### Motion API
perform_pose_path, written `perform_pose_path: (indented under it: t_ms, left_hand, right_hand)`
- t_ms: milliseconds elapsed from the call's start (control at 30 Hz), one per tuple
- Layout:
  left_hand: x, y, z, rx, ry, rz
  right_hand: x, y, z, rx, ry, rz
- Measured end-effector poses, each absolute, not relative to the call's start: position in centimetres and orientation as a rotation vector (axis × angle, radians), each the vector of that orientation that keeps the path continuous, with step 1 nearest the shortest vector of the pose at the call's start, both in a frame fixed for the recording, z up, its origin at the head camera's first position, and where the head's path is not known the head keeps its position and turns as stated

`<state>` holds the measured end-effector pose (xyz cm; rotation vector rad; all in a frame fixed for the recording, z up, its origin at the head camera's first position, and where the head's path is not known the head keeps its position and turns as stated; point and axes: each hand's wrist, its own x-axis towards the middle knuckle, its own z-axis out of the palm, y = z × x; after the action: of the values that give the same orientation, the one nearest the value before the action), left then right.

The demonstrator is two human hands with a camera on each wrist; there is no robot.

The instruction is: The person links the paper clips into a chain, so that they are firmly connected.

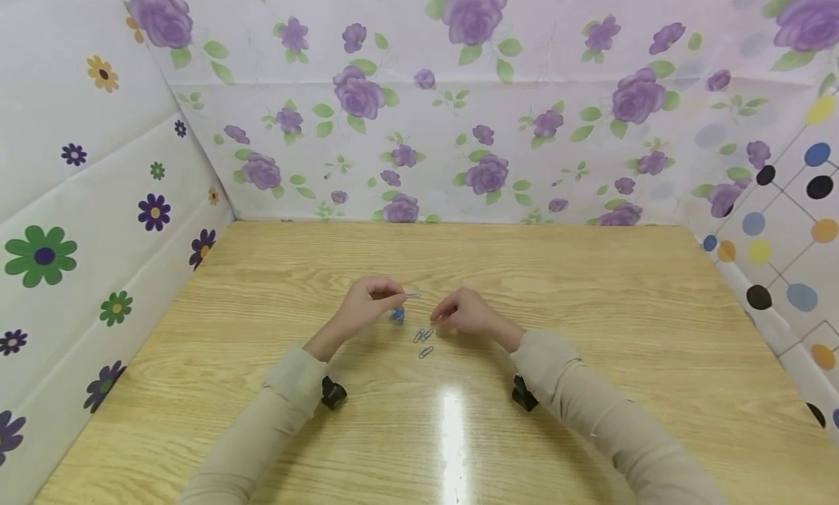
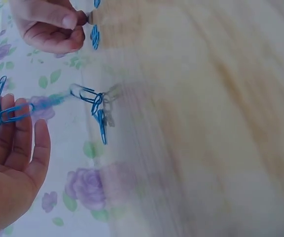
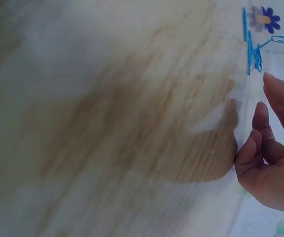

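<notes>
A chain of blue paper clips (image 2: pixel 86 91) is pinched at one end between the thumb and fingers of my left hand (image 1: pixel 373 301). From there it stretches out, and its far links hang bunched at the tabletop in the left wrist view. My right hand (image 1: pixel 472 314) is across from it, fingers loosely bent, with a gap between thumb and forefinger (image 3: pixel 275 89) and nothing seen held there. Just in front of the right hand lie several loose paper clips (image 1: pixel 426 352) on the wooden table (image 1: pixel 590 272).
Flowered cloth (image 1: pixel 485 126) hangs behind the table, with patterned cloth on both sides. A black wrist camera (image 1: pixel 333 393) sits under the left forearm and another black camera (image 1: pixel 524 394) under the right. Glare streaks the near tabletop.
</notes>
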<state>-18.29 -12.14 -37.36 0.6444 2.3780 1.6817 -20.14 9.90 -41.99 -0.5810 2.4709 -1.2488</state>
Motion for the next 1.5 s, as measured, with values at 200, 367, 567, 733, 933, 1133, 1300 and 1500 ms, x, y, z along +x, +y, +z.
perform_pose_path:
  t_ms: [200, 367, 567, 733, 933, 1133, 1300, 1500]
  left_hand:
    - [-18.0, -12.7, -37.1, 0.655, 2.367, 1.646]
    - [-17.7, -12.8, -37.1, 0.678, 2.352, 1.642]
    - [-18.7, -13.1, -39.1, 0.68, 2.384, 1.641]
    - [-18.2, -13.0, -38.6, 0.688, 2.364, 1.651]
    - [-17.1, -12.6, -37.1, 0.666, 2.379, 1.62]
    - [-17.0, -12.5, -37.2, 0.675, 2.372, 1.602]
    - [-17.6, -12.8, -38.4, 0.689, 2.355, 1.614]
    - [-18.3, -12.9, -39.5, 0.693, 2.41, 1.587]
  right_hand:
    - [-20.3, 9.3, -42.4, -0.706, 2.458, -1.224]
    - [-20.1, 8.5, -42.8, -0.738, 2.501, -1.184]
    - [-19.8, 8.1, -42.8, -0.699, 2.553, -1.106]
    - [-19.5, 8.2, -42.6, -0.667, 2.548, -1.069]
    - [-19.4, 9.5, -42.3, -0.708, 2.459, -1.16]
    - [-19.2, 11.3, -41.9, -0.763, 2.355, -1.284]
    - [-19.1, 12.3, -41.6, -0.708, 2.36, -1.322]
    - [-19.0, 13.5, -41.1, -0.624, 2.364, -1.411]
